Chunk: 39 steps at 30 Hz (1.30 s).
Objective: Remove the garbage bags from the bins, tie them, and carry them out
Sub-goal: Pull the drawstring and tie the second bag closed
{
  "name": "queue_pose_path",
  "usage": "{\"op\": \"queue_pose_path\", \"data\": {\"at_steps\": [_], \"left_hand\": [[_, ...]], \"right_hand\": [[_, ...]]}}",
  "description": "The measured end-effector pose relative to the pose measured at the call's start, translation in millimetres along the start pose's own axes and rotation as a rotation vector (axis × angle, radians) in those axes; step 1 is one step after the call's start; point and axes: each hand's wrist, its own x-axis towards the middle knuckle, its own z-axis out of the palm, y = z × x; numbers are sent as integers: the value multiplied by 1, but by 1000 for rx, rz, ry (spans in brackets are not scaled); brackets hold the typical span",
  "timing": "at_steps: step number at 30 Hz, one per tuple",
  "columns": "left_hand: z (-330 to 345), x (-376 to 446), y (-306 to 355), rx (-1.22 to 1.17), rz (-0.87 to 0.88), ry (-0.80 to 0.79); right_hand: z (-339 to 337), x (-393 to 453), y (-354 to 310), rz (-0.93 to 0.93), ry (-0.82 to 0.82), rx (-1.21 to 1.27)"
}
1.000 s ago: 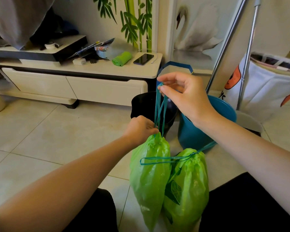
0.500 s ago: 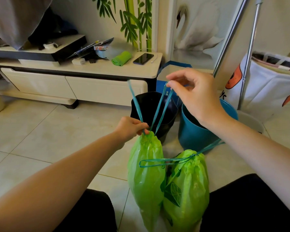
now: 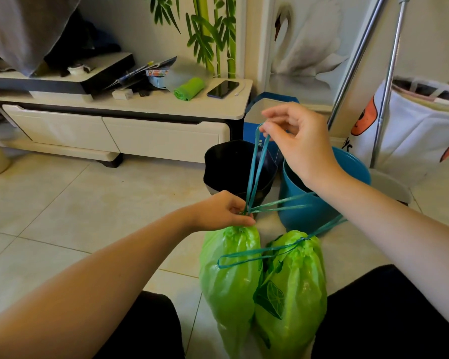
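Garbage bags [image 3: 231, 275], tiled floor [image 3: 62, 216], cabinet [image 3: 114, 133]

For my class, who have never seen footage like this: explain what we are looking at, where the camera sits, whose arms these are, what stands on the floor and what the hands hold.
There is no machine here. The camera is worn on a person's head and looks forward and down, so both bare arms reach in from the bottom edge.

On the tiled floor stand two filled green garbage bags, the left bag and the right bag, side by side. Behind them are a black bin and a blue bin.

The left hand pinches the gathered neck of the left bag. The right hand is raised above it, its fingers pinching a loop of that bag's teal drawstring, pulled up taut. The right bag's own string lies loose.

A low cabinet behind carries a phone.
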Motion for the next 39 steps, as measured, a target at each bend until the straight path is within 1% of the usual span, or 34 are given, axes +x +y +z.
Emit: {"op": "queue_pose_path", "data": {"at_steps": [3, 5, 7, 9, 10, 12, 15, 17, 21, 25, 28, 30, 33, 36, 39], "left_hand": [[-1, 0, 0, -18, -21, 51], [-3, 0, -1, -65, -37, 48], [-5, -1, -2, -132, -51, 45], [-8, -3, -3, -170, -65, 61], [-9, -3, -4, -183, -74, 68], [-11, -4, -6, -199, -94, 82], [-14, -5, -9, -252, -146, 91], [-17, -6, -13, -296, -182, 87], [-23, -8, -17, -353, -233, 106], [-27, -9, -17, -512, -293, 116], [-30, -9, -23, -589, -314, 131], [-31, -10, -26, -582, -308, 136], [-33, -13, -27, -499, -282, 129], [-34, -16, -25, -401, -232, 94], [-32, -16, -19, -291, -164, 93]], "right_hand": [[3, 1, 13, 86, 0, 39], [9, -2, 24, 162, -24, 22], [15, -10, 32, 274, -129, -78], [20, -19, 37, 363, -307, -227], [21, -23, 39, 366, -394, -295], [25, -32, 42, 308, -533, -390], [26, -37, 44, 203, -663, -449], [22, -34, 40, 179, -662, -440], [11, -23, 34, 174, -537, -347], [9, -27, 35, 185, -552, -308], [8, -26, 39, 227, -523, -265], [8, -25, 40, 270, -517, -255], [7, -24, 46, 349, -504, -282], [10, -25, 57, 332, -584, -361], [25, -33, 64, 275, -751, -336]]}}
